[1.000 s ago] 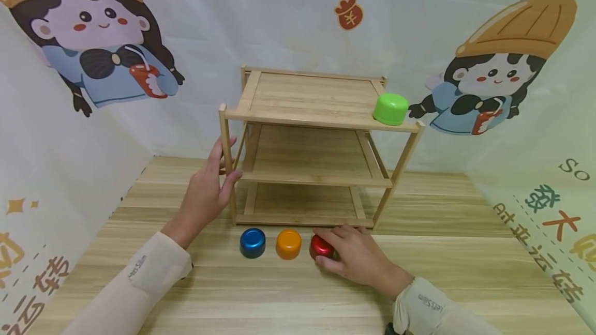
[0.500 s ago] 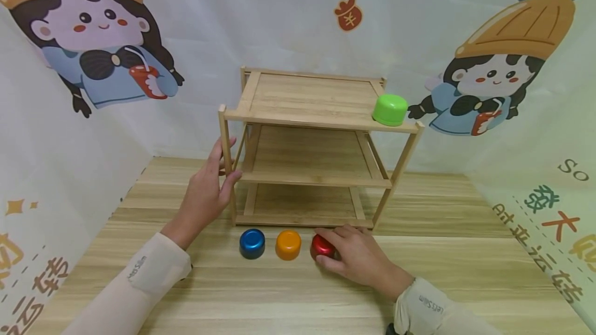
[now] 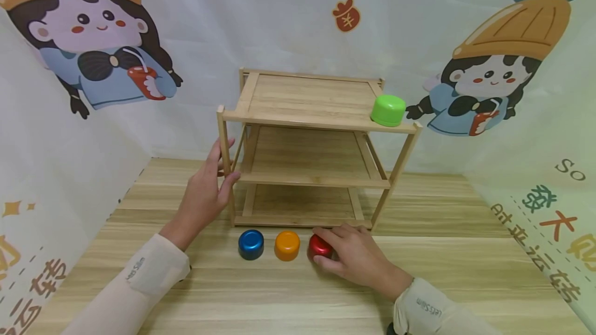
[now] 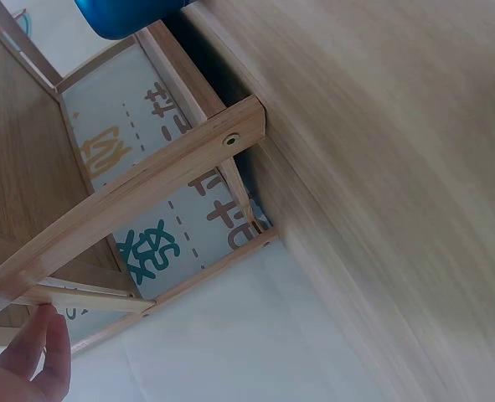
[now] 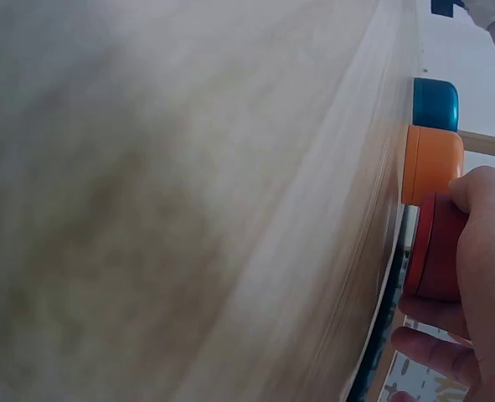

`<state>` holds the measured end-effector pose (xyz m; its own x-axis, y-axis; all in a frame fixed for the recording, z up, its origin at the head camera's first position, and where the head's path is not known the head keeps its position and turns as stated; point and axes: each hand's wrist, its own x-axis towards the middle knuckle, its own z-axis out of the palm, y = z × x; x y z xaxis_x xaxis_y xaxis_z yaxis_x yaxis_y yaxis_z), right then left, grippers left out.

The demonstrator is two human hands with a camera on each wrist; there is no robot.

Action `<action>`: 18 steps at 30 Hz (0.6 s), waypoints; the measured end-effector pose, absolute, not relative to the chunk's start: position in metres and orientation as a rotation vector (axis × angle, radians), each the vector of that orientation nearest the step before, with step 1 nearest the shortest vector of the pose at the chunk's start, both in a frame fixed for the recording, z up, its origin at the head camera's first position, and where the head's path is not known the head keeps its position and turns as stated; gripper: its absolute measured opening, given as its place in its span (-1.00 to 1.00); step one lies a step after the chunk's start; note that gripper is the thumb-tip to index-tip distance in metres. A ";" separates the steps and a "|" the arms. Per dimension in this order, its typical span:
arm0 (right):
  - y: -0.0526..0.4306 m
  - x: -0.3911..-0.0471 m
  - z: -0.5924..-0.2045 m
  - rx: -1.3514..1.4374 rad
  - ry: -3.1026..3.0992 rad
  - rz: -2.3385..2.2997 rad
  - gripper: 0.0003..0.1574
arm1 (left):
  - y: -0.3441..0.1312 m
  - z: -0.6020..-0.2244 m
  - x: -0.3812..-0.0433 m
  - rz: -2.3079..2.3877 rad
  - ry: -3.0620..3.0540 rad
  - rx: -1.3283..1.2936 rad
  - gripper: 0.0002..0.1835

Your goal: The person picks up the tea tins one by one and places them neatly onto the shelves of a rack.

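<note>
A three-tier wooden rack [image 3: 316, 182] stands on the table. My left hand [image 3: 202, 195] holds its left front post, thumb in front and fingers behind; in the left wrist view fingertips touch a side rail [image 4: 88, 299]. In front of the rack, my right hand [image 3: 356, 253] grips a shiny red round tin [image 3: 319, 248] between thumb and fingers, partly covering it. The right wrist view shows the red tin [image 5: 438, 251] low at the tabletop, with a seam near its base. To its left sit an orange tin [image 3: 287, 246] and a blue tin [image 3: 251, 245] in a row.
A bright green tin [image 3: 388, 110] sits at the right front corner of the rack's top shelf [image 3: 307, 98]. White printed cloth walls [image 3: 279, 19] with cartoon figures surround the wood-grain table [image 3: 261, 299] at the back and sides.
</note>
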<state>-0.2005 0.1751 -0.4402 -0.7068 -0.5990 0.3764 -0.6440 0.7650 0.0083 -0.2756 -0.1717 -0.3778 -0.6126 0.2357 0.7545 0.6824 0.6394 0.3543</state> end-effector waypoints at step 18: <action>0.175 -0.200 -0.434 0.959 -2.592 0.182 -0.30 | -0.172 -0.377 -0.275 -0.855 -2.177 -0.699 -0.09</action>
